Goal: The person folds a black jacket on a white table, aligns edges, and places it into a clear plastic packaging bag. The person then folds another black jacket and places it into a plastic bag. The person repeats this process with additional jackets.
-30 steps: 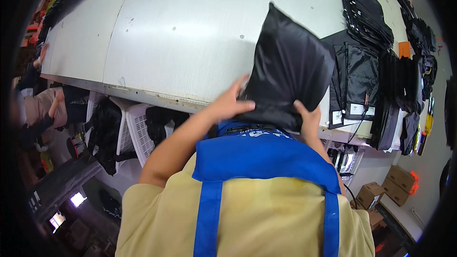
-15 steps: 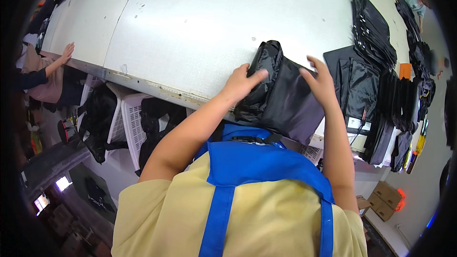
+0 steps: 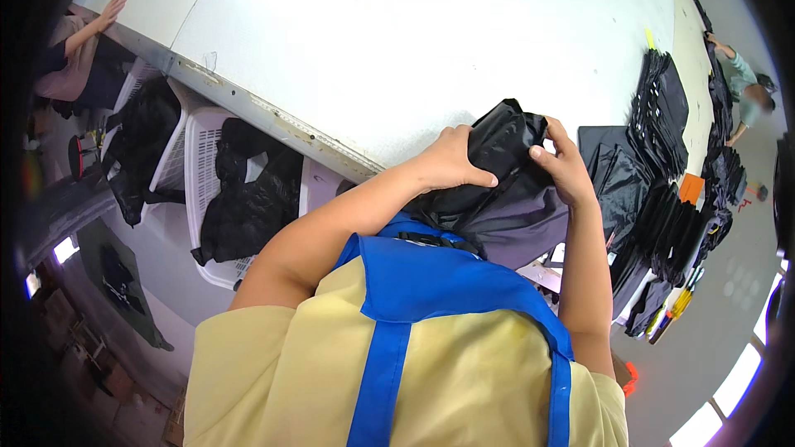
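Observation:
A folded piece of shiny black fabric (image 3: 507,142) lies at the table's near edge, its duller, purplish-looking part (image 3: 526,228) hanging toward my apron. My left hand (image 3: 454,162) grips its left side, with the thumb laid across the top and the other fingers behind it. At the right of the fold, my right hand (image 3: 566,167) closes on the fabric between thumb and fingers. The undersides of the fold and some fingertips are hidden.
The white table (image 3: 397,41) stretches ahead. To the right are a flat black fabric piece (image 3: 609,157) and stacked black pieces (image 3: 660,108). White baskets (image 3: 199,165) with black fabric stand below the left edge. One person's hand (image 3: 108,12) is at far left; another person (image 3: 745,87) works far right.
My right hand has gone from loosely spread fingers to a hold on the fabric. My left hand has closed further on the fold, which now looks more bunched. The view has shifted.

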The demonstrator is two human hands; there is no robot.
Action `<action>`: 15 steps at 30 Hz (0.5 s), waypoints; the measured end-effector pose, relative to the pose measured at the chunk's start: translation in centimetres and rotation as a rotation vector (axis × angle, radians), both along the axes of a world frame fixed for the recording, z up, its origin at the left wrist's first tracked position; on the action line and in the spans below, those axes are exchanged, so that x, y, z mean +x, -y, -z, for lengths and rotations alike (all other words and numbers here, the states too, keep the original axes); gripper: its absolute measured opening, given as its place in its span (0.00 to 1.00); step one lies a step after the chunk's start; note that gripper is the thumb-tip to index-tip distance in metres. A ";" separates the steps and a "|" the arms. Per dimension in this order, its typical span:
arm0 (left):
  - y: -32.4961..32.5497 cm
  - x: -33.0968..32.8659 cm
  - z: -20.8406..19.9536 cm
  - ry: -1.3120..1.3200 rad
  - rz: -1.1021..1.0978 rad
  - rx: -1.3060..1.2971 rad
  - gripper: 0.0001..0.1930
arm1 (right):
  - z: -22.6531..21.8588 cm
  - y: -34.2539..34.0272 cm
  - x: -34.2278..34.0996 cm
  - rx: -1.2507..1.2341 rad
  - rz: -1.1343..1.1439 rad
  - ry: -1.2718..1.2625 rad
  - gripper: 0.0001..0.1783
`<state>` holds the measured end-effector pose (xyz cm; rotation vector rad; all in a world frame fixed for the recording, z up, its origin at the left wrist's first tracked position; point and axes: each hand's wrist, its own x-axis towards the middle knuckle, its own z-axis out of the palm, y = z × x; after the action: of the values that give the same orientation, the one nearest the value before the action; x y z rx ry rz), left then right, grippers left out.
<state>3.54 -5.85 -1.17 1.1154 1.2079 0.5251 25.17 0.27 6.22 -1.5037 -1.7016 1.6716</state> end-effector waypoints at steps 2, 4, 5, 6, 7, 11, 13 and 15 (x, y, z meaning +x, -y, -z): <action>-0.3 -0.2 -1.3 0.031 0.031 0.001 0.44 | -0.7 -0.3 0.0 -0.004 0.011 0.006 0.32; 0.0 -0.1 -2.4 0.134 0.013 0.028 0.44 | -1.8 -0.5 -0.6 0.062 -0.049 0.088 0.36; 0.4 0.0 -2.8 0.183 0.004 0.042 0.44 | -2.1 -0.6 -0.8 0.096 -0.078 0.127 0.38; 0.8 0.3 -3.1 0.166 0.023 0.087 0.42 | -1.3 -1.0 0.2 0.058 -0.082 0.106 0.46; 1.0 0.3 -3.8 0.120 0.068 0.115 0.40 | -1.7 -1.3 0.4 0.104 -0.155 0.139 0.48; 1.7 0.5 -4.6 0.117 0.175 0.237 0.35 | -3.4 -1.9 0.5 0.132 -0.295 0.221 0.52; 1.8 0.2 -5.3 0.200 0.214 0.174 0.35 | -3.6 -1.9 0.8 -0.054 -0.300 0.208 0.52; 1.8 0.1 -4.9 0.370 0.149 0.064 0.31 | -3.4 -1.3 1.2 -0.145 -0.177 0.117 0.48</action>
<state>3.67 -7.62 3.77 1.0954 0.7859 0.6278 26.34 1.55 9.64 -1.5837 -1.8576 1.8657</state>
